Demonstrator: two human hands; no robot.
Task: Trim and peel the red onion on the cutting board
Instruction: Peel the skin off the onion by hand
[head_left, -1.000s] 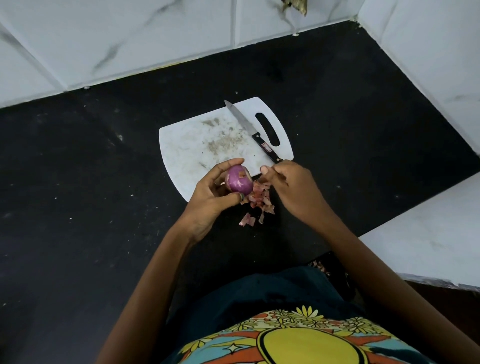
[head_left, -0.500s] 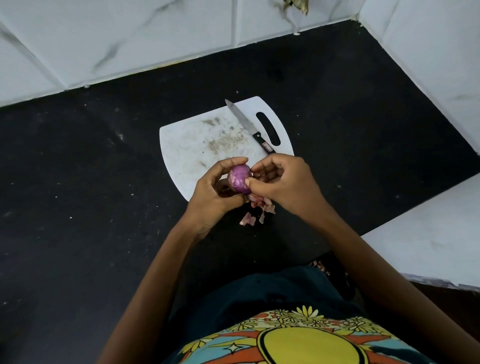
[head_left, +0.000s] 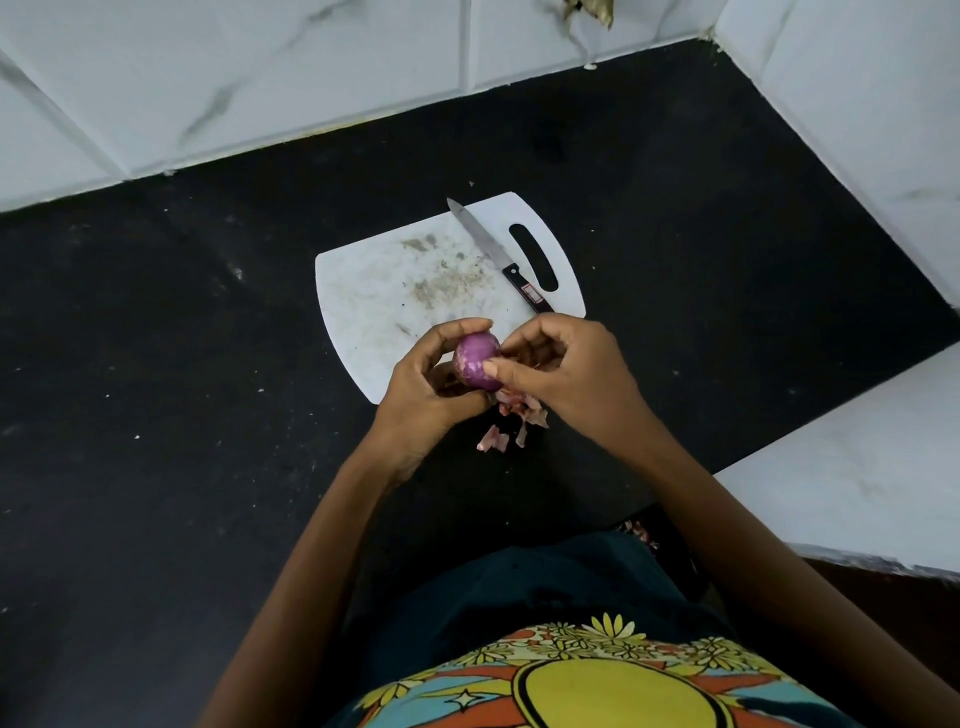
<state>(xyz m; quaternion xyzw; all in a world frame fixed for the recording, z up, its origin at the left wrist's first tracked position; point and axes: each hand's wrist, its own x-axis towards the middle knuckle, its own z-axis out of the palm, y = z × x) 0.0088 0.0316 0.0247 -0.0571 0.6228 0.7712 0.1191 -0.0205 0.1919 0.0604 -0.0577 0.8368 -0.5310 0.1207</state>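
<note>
Purple onion turned; right hand regripped.

A home kitchen is shown. A black stone counter is set into a corner and is backed on two sides by white marble-patterned wall tiles. A stained white plastic cutting board is laid on the counter, and a small black-handled knife is rested on it. Onion peelings are scattered at the board's near edge.
</note>
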